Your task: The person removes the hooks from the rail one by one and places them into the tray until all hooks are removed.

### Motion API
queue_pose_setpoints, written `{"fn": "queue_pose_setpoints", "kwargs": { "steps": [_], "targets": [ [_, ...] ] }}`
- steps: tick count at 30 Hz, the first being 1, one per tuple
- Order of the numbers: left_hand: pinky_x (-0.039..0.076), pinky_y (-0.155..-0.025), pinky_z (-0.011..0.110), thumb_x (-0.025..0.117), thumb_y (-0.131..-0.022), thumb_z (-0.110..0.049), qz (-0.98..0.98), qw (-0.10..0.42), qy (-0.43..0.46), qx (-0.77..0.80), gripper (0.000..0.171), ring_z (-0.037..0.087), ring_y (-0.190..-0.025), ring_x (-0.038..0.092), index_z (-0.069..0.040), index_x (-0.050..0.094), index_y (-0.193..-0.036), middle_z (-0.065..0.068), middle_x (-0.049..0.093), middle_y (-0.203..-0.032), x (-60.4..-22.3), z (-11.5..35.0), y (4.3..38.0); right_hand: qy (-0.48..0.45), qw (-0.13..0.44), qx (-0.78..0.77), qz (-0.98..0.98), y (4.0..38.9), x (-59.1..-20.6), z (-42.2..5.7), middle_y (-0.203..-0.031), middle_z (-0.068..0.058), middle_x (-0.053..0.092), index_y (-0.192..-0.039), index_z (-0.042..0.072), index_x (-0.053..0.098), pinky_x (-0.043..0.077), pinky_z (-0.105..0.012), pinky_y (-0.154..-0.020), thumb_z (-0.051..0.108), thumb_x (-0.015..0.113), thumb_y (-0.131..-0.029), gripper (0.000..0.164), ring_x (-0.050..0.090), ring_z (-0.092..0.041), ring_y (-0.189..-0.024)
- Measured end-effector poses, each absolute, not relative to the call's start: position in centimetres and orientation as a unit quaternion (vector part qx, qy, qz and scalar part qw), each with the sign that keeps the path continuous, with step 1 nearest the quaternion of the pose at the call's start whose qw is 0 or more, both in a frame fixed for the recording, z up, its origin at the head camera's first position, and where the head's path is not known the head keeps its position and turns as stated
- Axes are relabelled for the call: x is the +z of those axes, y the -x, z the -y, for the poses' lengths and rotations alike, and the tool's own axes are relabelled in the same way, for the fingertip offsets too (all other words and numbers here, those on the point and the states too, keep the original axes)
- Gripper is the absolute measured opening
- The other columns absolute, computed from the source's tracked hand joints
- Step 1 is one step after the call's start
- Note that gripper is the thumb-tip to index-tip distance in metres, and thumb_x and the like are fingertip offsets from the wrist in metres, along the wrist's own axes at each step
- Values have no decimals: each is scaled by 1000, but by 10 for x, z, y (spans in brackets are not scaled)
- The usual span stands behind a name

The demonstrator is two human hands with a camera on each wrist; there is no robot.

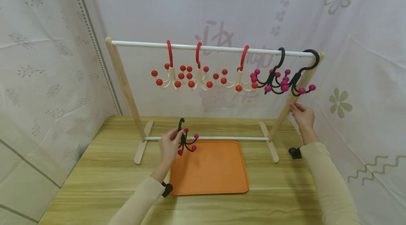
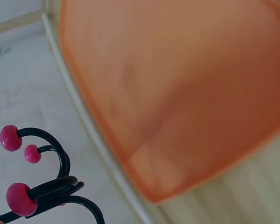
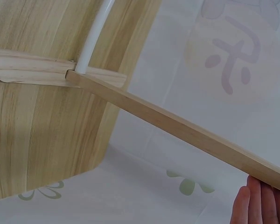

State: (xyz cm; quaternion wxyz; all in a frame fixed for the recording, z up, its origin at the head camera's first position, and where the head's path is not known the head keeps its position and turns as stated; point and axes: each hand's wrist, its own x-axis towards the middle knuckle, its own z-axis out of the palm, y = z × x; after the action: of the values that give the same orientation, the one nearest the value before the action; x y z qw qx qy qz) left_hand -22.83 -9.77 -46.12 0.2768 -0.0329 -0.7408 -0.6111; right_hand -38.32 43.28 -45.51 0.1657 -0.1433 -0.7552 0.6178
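Observation:
My left hand [image 1: 169, 144] pinches a black hook hanger [image 1: 183, 139] by its stem, holding it upright over the back left part of an orange tray [image 1: 209, 168]. Its curved prongs end in pink balls [image 2: 21, 199]; in the left wrist view only the prong end shows. My right hand [image 1: 303, 116] touches the right wooden post [image 1: 283, 117] of a rack, below the hanging hooks. In the right wrist view its fingers [image 3: 255, 200] are fairly straight, with the tips right at the post's edge [image 3: 191, 130].
From the white top bar [image 1: 222, 48] hang three cream hangers [image 1: 171, 73] with red hooks and red balls, and two black hangers [image 1: 270, 77] with pink balls toward the right. The rack's feet [image 1: 269, 144] stand on a wooden table [image 1: 104, 182]. Behind hangs a printed curtain [image 1: 158, 6].

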Motion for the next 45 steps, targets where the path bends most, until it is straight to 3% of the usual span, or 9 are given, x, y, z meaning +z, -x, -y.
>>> {"fn": "queue_pose_setpoints", "kwargs": {
  "steps": [5, 9, 13, 19, 24, 32, 34, 37, 45],
  "targets": [
    [49, -59, 21, 63, -82, -16, 749, 261, 29, -608, 24, 31, -74, 63, 4, 66, -94, 14, 66, -86, -477, 92, 225, 154, 200, 565, 785, 430, -511, -474, -98, 5, 64, -110, 26, 63, 47, -17, -62, 54, 65, -68, 51, 59, -9, -86],
    [50, -59, 25, 63, -82, -15, 753, 260, 30, -604, 21, 29, -74, 63, 2, 67, -92, 13, 66, -83, -488, 87, 223, 127, 233, 537, 801, 451, -537, -494, -99, 4, 64, -109, 28, 63, 48, -20, -64, 58, 64, -67, 52, 60, -10, -86],
    [50, -58, 25, 64, -81, -10, 752, 266, 33, -603, 17, 31, -72, 63, 4, 67, -91, 14, 66, -81, -497, 84, 222, 131, 200, 575, 782, 415, -496, -463, -95, 5, 65, -109, 25, 64, 47, -18, -62, 51, 68, -67, 50, 60, -7, -82],
    [49, -55, 22, 65, -79, -6, 752, 278, 26, -597, 14, 31, -69, 63, 4, 67, -89, 12, 66, -79, -507, 81, 223, 179, 152, 546, 804, 315, -380, -361, -107, -8, 61, -122, 2, 52, 46, -26, -77, 39, 59, -81, 56, 58, -11, -88],
    [49, -56, 22, 66, -78, -8, 758, 285, 20, -587, 11, 23, -68, 64, -1, 69, -87, 9, 67, -79, -513, 81, 223, 136, 185, 584, 779, 395, -472, -441, -98, 0, 64, -111, 20, 63, 47, -22, -71, 47, 65, -72, 47, 60, -10, -84],
    [50, -58, 26, 67, -77, -4, 759, 284, 15, -586, 12, 20, -70, 64, 0, 69, -88, 10, 66, -80, -518, 78, 220, 119, 154, 647, 737, 366, -437, -420, -93, -5, 66, -108, 9, 64, 48, -25, -68, 25, 69, -77, 35, 61, -16, -81],
    [50, -59, 26, 67, -77, -4, 762, 279, 15, -584, 12, 20, -71, 64, -1, 69, -89, 10, 66, -81, -518, 77, 218, 110, 166, 657, 728, 384, -456, -437, -87, -3, 66, -105, 12, 67, 47, -21, -60, 25, 71, -75, 33, 62, -14, -75],
    [50, -58, 26, 67, -77, -3, 768, 272, 13, -580, 14, 19, -70, 64, 0, 69, -90, 10, 66, -82, -519, 76, 216, 129, 158, 622, 756, 377, -447, -429, -95, -4, 65, -111, 11, 63, 48, -28, -71, 33, 69, -76, 42, 60, -17, -83],
    [50, -58, 27, 66, -77, -3, 769, 263, 14, -583, 18, 22, -68, 64, 6, 66, -93, 13, 66, -82, -520, 76, 210, 155, 174, 614, 754, 381, -455, -433, -89, 2, 66, -109, 19, 64, 48, -21, -63, 38, 70, -72, 42, 61, -13, -79]
  ]
}}
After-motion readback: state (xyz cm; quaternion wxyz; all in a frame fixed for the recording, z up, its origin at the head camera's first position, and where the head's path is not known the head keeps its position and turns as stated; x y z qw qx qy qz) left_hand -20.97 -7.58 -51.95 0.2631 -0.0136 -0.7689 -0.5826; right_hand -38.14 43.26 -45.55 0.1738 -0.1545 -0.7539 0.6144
